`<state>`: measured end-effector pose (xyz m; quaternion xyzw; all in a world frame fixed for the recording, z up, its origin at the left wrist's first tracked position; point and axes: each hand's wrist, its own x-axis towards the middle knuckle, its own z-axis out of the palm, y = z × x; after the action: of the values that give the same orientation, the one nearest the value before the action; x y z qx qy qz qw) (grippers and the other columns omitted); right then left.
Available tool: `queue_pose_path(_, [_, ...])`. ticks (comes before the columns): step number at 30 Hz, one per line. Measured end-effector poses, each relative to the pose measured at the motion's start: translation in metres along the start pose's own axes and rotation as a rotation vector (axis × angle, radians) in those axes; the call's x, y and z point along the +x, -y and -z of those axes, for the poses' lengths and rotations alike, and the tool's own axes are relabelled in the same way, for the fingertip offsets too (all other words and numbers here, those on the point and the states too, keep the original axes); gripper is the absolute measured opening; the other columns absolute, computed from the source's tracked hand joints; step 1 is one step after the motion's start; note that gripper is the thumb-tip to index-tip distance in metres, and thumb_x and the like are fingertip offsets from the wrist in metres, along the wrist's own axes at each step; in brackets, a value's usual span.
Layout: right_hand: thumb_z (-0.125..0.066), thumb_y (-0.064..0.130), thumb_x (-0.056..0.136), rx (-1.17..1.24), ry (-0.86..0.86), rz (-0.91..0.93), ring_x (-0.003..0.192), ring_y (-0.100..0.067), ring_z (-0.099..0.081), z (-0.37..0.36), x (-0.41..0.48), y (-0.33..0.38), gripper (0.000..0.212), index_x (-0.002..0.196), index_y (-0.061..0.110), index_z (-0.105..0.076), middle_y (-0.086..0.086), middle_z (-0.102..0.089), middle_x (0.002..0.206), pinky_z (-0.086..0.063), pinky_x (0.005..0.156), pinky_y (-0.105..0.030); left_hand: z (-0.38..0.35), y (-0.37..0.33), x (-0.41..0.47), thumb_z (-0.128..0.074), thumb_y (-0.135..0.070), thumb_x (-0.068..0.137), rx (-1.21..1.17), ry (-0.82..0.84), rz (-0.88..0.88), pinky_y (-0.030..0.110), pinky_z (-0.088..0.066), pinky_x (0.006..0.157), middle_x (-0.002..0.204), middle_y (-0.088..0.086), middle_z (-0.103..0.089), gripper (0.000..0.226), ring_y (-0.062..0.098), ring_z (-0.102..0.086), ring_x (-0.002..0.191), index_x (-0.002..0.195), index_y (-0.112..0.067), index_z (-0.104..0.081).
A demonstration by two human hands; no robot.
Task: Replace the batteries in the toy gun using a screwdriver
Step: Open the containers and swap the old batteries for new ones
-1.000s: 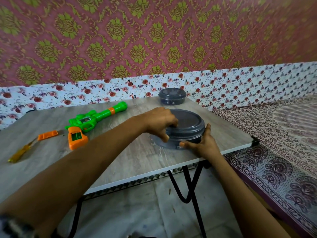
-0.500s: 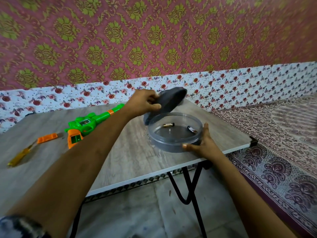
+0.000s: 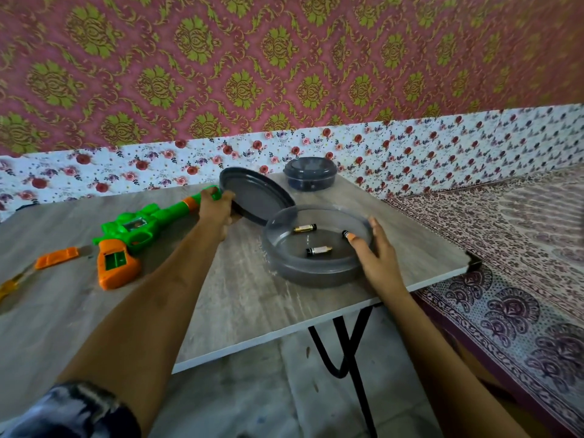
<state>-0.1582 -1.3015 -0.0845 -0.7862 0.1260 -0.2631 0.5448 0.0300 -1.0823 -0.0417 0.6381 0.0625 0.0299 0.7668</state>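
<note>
A round grey container (image 3: pixel 303 273) stands open near the table's front right, with three batteries (image 3: pixel 318 250) lying in it. My left hand (image 3: pixel 218 213) grips its dark lid (image 3: pixel 256 197), tilted, just behind and left of the container. My right hand (image 3: pixel 376 251) rests with straight fingers against the container's right rim. The green and orange toy gun (image 3: pixel 139 229) lies on the table to the left with its battery bay uncovered. An orange cover piece (image 3: pixel 57 257) and a yellow-handled screwdriver (image 3: pixel 9 286) lie further left.
A second, smaller grey container (image 3: pixel 309 178) with its lid on stands at the table's (image 3: pixel 240 298) back edge by the floral wall. A patterned bed cover (image 3: pixel 518 248) fills the right. Black folding legs (image 3: pixel 347 352) show under the table's front edge.
My left hand lifted the lid off the large container and carried it back and to the left, baring the batteries. My right hand stayed at the container's right side, fingers now straighter.
</note>
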Motion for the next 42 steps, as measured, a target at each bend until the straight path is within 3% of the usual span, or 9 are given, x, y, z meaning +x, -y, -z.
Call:
queue_pose_path(7, [-0.059, 0.033, 0.088, -0.007, 0.09, -0.058, 0.136, -0.017, -0.031, 0.006, 0.005, 0.002, 0.066, 0.145, 0.021, -0.027, 0.001, -0.032, 0.15, -0.027, 0.108, -0.027, -0.012, 0.032, 0.005, -0.055, 0.003, 0.09, 0.038, 0.128, 0.115, 0.032, -0.053, 0.071, 0.131, 0.016, -0.053, 0.047, 0.031, -0.057, 0.115, 0.133, -0.006, -0.04])
queue_pose_path(11, [-0.068, 0.026, 0.082, -0.367, 0.072, 0.173, 0.124, -0.02, -0.043, 0.017, 0.02, 0.029, 0.054, 0.13, 0.013, -0.048, -0.006, -0.047, 0.136, -0.034, 0.096, -0.026, -0.002, 0.033, 0.009, -0.059, 0.0, 0.088, 0.202, 0.12, 0.099, 0.032, -0.057, 0.069, 0.107, 0.015, -0.06, 0.032, 0.026, -0.064, 0.091, 0.119, 0.001, -0.05])
queue_pose_path(14, [-0.073, 0.021, 0.077, -0.388, 0.449, 0.089, 0.118, -0.017, -0.047, 0.012, 0.029, 0.06, 0.056, 0.128, 0.019, -0.051, -0.002, -0.051, 0.131, -0.043, 0.093, -0.033, 0.012, 0.029, 0.005, -0.064, -0.005, 0.086, 0.325, 0.098, 0.05, 0.036, -0.056, 0.076, 0.092, 0.019, -0.064, 0.017, 0.02, -0.063, 0.069, 0.099, 0.006, -0.061])
queue_pose_path(16, [-0.072, 0.017, 0.077, -0.636, 0.737, 0.019, 0.122, -0.018, -0.046, -0.001, 0.038, 0.07, 0.054, 0.128, 0.021, -0.053, -0.001, -0.05, 0.135, -0.04, 0.098, -0.034, 0.021, 0.029, -0.006, -0.067, -0.005, 0.083, 0.423, 0.086, -0.024, 0.035, -0.055, 0.071, 0.085, 0.018, -0.062, 0.006, 0.02, -0.06, 0.064, 0.085, -0.001, -0.063])
queue_pose_path(21, [-0.06, 0.006, 0.084, -0.962, 0.941, 0.046, 0.109, -0.019, -0.055, -0.022, 0.047, 0.073, 0.03, 0.107, 0.023, -0.067, 0.0, -0.062, 0.114, -0.042, 0.097, -0.036, 0.043, 0.044, -0.026, -0.068, -0.016, 0.082, 0.73, 0.102, -0.297, 0.042, -0.054, 0.086, 0.09, 0.014, -0.071, 0.004, 0.03, -0.067, 0.086, 0.085, -0.014, -0.07])
queue_pose_path(24, [-0.056, 0.003, 0.084, -0.98, 0.951, 0.05, 0.099, -0.018, -0.057, -0.025, 0.045, 0.075, 0.028, 0.1, 0.02, -0.07, 0.002, -0.064, 0.099, -0.043, 0.092, -0.033, 0.048, 0.047, -0.03, -0.067, -0.018, 0.083, 0.786, 0.078, -0.368, 0.033, -0.051, 0.089, 0.1, 0.008, -0.072, 0.018, 0.024, -0.066, 0.095, 0.099, -0.012, -0.072])
queue_pose_path(31, [-0.068, 0.003, 0.079, -0.814, 0.67, 0.19, 0.091, -0.02, -0.059, -0.042, 0.07, 0.075, 0.022, 0.1, 0.006, -0.066, -0.01, -0.065, 0.106, -0.048, 0.087, -0.035, 0.049, 0.05, -0.029, -0.064, -0.016, 0.087, 0.818, 0.116, -0.439, 0.021, -0.043, 0.085, 0.104, 0.005, -0.071, 0.018, 0.019, -0.065, 0.095, 0.102, -0.011, -0.07])
queue_pose_path(34, [-0.068, 0.007, 0.079, -0.948, 0.639, 0.313, 0.098, -0.021, -0.058, -0.059, 0.083, 0.071, 0.023, 0.102, 0.009, -0.064, -0.007, -0.064, 0.108, -0.043, 0.079, -0.027, 0.05, 0.05, -0.028, -0.063, -0.017, 0.088, 0.816, 0.135, -0.436, 0.018, -0.041, 0.084, 0.106, 0.004, -0.07, 0.018, 0.016, -0.064, 0.095, 0.104, -0.012, -0.07])
queue_pose_path(42, [-0.061, 0.015, 0.084, -1.161, 0.605, 0.365, 0.099, -0.024, -0.056, -0.081, 0.093, 0.048, 0.024, 0.108, 0.017, -0.057, -0.007, -0.06, 0.112, -0.046, 0.086, -0.034, 0.049, 0.047, -0.029, -0.062, -0.017, 0.089, 0.858, 0.149, -0.471, 0.013, -0.038, 0.08, 0.107, 0.003, -0.07, 0.019, 0.016, -0.064, 0.098, 0.104, -0.011, -0.069])
